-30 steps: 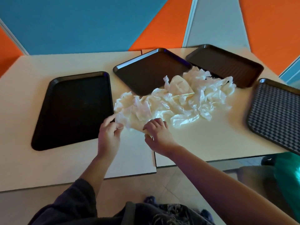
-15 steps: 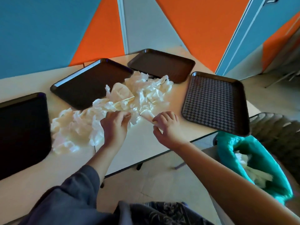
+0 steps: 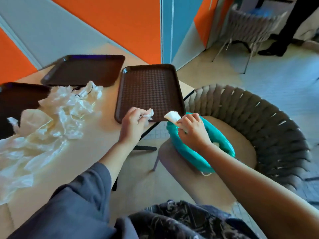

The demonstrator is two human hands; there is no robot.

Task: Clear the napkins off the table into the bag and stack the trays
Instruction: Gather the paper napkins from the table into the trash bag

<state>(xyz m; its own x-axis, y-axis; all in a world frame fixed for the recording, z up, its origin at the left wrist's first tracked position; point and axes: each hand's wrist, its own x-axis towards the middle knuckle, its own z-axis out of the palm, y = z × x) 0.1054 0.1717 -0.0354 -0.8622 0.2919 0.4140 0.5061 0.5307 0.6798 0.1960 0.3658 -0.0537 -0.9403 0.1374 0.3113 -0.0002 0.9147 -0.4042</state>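
A heap of crumpled white napkins (image 3: 57, 116) lies on the beige table (image 3: 93, 140), spreading toward its left near edge. My left hand (image 3: 132, 125) grips a small crumpled napkin (image 3: 148, 113) over the near edge of the checkered brown tray (image 3: 150, 90). My right hand (image 3: 193, 131) holds a rolled white napkin (image 3: 172, 116) above the open teal bag (image 3: 222, 144), which sits on a chair seat right of the table. Two more dark trays lie further left: one at the back (image 3: 84, 69), one partly cut off (image 3: 19, 99).
The bag rests on a woven grey chair (image 3: 255, 121) beside the table's right corner. Another woven chair (image 3: 250, 25) and a person's dark legs (image 3: 286, 31) stand at the far right. Orange, blue and grey wall panels back the table.
Both hands left the napkin heap, each carrying a napkin rightward. My right hand now hangs over the teal bag, my left over the checkered tray. The view swung right.
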